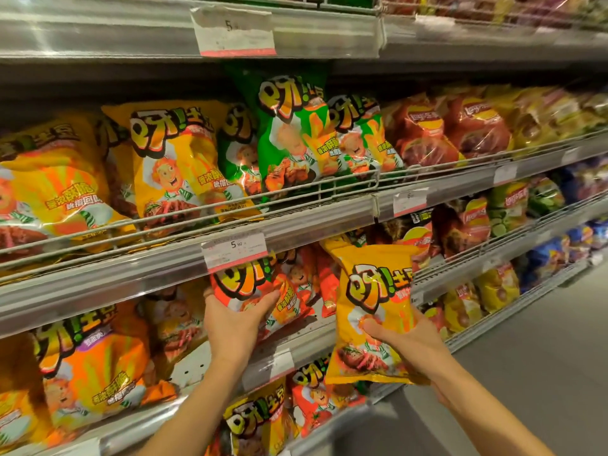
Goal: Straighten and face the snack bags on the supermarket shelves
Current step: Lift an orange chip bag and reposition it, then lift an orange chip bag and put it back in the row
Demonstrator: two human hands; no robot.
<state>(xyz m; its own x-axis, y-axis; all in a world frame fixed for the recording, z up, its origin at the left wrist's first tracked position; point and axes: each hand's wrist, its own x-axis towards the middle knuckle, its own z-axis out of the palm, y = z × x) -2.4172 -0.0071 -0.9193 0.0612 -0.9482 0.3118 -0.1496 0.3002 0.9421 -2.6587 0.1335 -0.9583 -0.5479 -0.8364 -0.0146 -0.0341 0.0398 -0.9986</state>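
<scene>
Yellow snack bag (pixel 371 311) is held up in front of the shelves w/ the right hand (pixel 406 340), thumb on its front & fingers curled behind it. Left hand (pixel 235 324) grips a red-orange bag (pixel 250 284) on the shelf under the 5.90 price tag (pixel 234 251).

Yellow snack bag (pixel 371 311), red-orange bag (pixel 250 287), green bags (pixel 289 133), white price tag (pixel 234 250)
</scene>
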